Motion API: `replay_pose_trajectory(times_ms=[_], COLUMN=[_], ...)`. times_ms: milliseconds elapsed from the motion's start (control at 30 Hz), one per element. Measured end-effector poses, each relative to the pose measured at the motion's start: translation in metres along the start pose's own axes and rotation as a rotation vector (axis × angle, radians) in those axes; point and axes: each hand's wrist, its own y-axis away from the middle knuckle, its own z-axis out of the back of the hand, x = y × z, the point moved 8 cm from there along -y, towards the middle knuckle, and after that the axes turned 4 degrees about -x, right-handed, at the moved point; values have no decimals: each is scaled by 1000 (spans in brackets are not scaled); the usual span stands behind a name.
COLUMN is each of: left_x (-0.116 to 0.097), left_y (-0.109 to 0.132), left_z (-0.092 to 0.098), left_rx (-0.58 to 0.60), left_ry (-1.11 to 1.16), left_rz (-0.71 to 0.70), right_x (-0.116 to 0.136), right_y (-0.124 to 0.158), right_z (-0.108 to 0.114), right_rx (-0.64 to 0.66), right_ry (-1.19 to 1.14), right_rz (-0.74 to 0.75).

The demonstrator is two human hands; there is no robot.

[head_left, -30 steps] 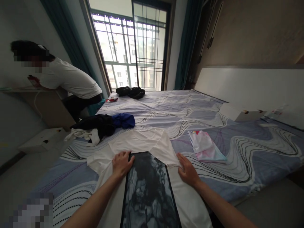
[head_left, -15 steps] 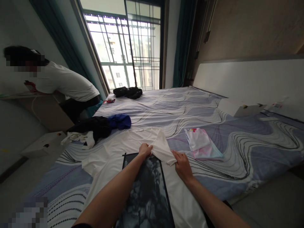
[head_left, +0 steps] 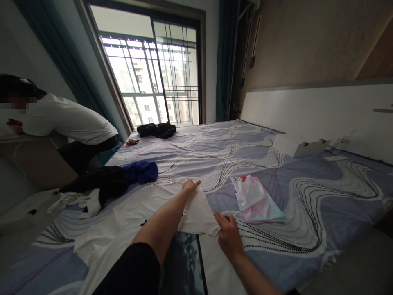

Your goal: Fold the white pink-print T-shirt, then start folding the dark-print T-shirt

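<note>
Shirt white, dark print panel, sleeve folded inward, flat.

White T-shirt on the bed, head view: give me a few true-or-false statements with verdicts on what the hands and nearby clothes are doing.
1. Both hands grip the white T-shirt. True: left hand, right hand.
2. The folded pink-and-white garment lies under the left hand. False: it lies apart, right of the right hand.
3. The blue garment touches a black one. True.
4. The other person sits on the bed. False: they are beside it, leaning on a desk.
</note>
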Motion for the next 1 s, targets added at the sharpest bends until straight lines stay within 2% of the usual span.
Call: replay_pose_trajectory(times_ms=[200, 300, 400, 533, 667, 767, 833, 900, 1000], left_x=[-6, -5, -2, 13, 55, 84, 89, 88, 85], left_y=[-30, -35, -30, -1, 49, 84, 103, 117, 123], left_z=[-31, -39, -40, -32, -16, -5, -1, -1, -2], left_rx=[-10, -10, -18, -12, -10, -16, -40, -61, -55], left_ry=[69, 121, 178, 272, 344, 326, 224, 100, 25], left_rz=[78, 48, -1, -120, -224, -288, -382, -465, -493], right_x=[-8, -9, -7, -7, -6, 3, 7, 1, -10], right_y=[1, 1, 1, 1, 1, 0, 2, 6, 15], right_z=[-11, -11, -6, -2, 2, 6, 8, 12, 19], right_rx=[43, 67, 32, 13, 33, 36, 46, 33, 39], right_ry=[118, 167, 134, 131, 118, 14, -72, -135, -155], right_rz=[-37, -51, -45, -55, -65, 22, 64, 42, 7])
